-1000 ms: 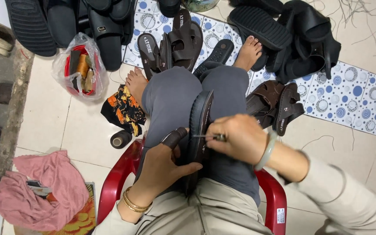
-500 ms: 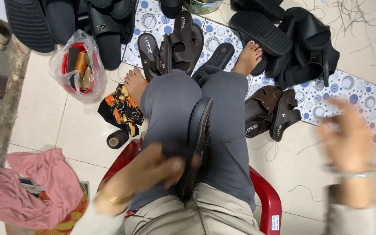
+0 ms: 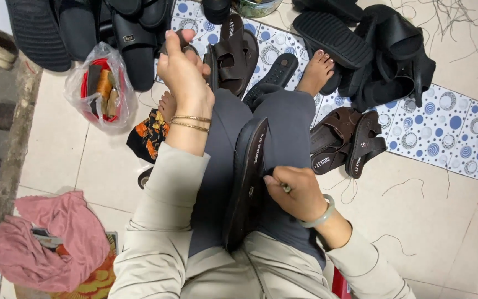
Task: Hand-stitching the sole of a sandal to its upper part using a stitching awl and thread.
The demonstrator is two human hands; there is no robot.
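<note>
Dark sandal sole (image 3: 246, 185) stands on edge on the lap between the knees, wedged against grey trousers. Right hand (image 3: 297, 194) rests against its side, fingers pinched narrow on a thin metal needle (image 3: 286, 188). Left hand (image 3: 182, 66) raised over the floor, fingers curled shut around a small dark tool (image 3: 176, 40). Clear plastic bag (image 3: 99, 88) on the tiles holds red and orange items. Pink cloth (image 3: 51, 238) bottom left.

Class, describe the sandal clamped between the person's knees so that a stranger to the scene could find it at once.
Start at the grey-trousered lap in the middle of the view. A dark brown sandal stands there on edge between the legs, and the right hand touches its side. Unlike the brown sandals on the floor tiles, it is off the ground and edge-up.
</note>
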